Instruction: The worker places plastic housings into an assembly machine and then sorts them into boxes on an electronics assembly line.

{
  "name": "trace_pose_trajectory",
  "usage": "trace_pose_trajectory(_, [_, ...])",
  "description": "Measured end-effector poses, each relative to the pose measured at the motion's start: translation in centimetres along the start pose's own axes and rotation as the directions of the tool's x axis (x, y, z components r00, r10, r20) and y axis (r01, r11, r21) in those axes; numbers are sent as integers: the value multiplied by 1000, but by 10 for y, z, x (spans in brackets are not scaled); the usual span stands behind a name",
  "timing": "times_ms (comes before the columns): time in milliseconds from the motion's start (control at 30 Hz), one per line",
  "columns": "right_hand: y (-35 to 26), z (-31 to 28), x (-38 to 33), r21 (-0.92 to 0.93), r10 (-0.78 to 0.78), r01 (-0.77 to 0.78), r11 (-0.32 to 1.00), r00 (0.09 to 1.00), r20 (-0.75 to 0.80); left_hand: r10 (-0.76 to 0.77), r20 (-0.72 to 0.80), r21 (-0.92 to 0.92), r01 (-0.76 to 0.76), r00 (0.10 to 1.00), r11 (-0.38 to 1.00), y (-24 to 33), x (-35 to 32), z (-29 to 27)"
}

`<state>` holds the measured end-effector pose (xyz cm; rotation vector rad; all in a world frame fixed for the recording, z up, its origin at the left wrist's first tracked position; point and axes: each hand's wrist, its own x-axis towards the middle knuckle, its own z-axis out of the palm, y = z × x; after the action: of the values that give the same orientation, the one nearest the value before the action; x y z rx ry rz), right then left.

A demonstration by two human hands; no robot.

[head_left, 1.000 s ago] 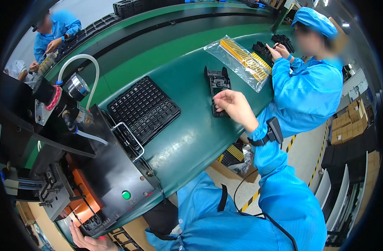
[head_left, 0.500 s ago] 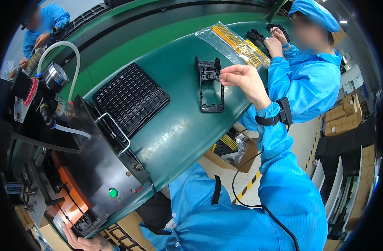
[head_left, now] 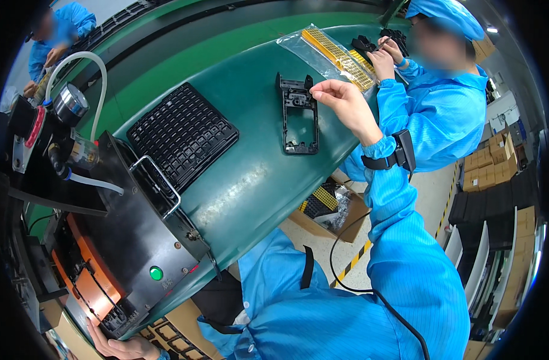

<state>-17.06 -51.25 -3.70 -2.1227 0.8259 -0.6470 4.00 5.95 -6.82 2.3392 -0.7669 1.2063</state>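
Observation:
My right hand (head_left: 346, 107) reaches over the green table, thumb and forefinger pinched at the upper right edge of a black plastic frame (head_left: 315, 129). The frame lies flat, its large rectangular window toward me. Anything between those fingertips is too small to make out. At the lower left, my left hand (head_left: 123, 348) rests with fingers stretched along the near edge of a black bench machine (head_left: 133, 234), beside its orange fixture (head_left: 97, 294). Part of that hand is cut off by the picture's lower rim.
A stack of black gridded trays (head_left: 184, 135) lies beside the machine's metal handle (head_left: 160, 180). Yellow gridded strips (head_left: 334, 57) in a clear bag lie farther back. A co-worker (head_left: 436, 114) in blue handles black parts at right. A cardboard box (head_left: 340, 225) stands below the table edge.
My right hand has slid a little farther up along the frame's right edge. More of the orange fixture shows, and the dark bars across it have shifted. The whole view has moved slightly.

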Motion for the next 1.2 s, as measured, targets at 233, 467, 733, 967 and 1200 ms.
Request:
trace_pose_trajectory(233, [-5, -1, -4, 36, -11, 11, 999, 1000, 9, -24, -12, 22, 24, 1000, 999, 2, -1, 1])
trace_pose_trajectory(467, [-7, 5, 2, -120, -50, 60, 991, 995, 83, -72, -4, 33, 72, 997, 997, 5, -1, 0])
trace_pose_trajectory(733, [1, 14, 0, -325, -208, 214, 921, 977, 54, -30, -13, 45, 30, 999, 999, 1, -1, 3])
trace_pose_trajectory(967, [-5, 16, 1, -348, -196, 198, 916, 980, 42, -32, -13, 66, 32, 999, 997, 0, -2, 3])
trace_pose_trajectory(1200, [0, 15, 4, -424, -217, 220, 878, 975, 58, -47, -12, 34, 47, 999, 998, -8, -6, 3])
